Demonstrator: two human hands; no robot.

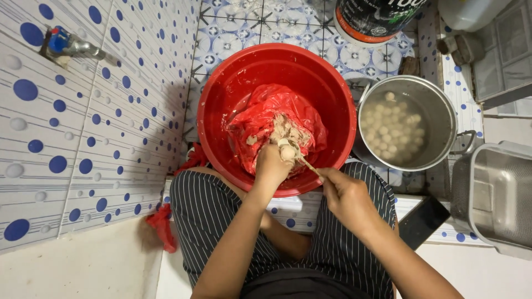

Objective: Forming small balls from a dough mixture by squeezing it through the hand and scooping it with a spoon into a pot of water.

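My left hand [271, 166] is fisted around paste [284, 133], squeezing a ball [287, 151] out; my right hand [346, 194] pinches the spoon [302, 160]. A careless scoop could drop that ball short of the pot [438, 105] at three o'clock.

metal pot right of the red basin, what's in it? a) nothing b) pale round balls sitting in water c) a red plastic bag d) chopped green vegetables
b, the metal pot beside the red basin holds many pale round balls lying in cloudy water, while the red plastic bag with the paste sits in the basin, not the pot.
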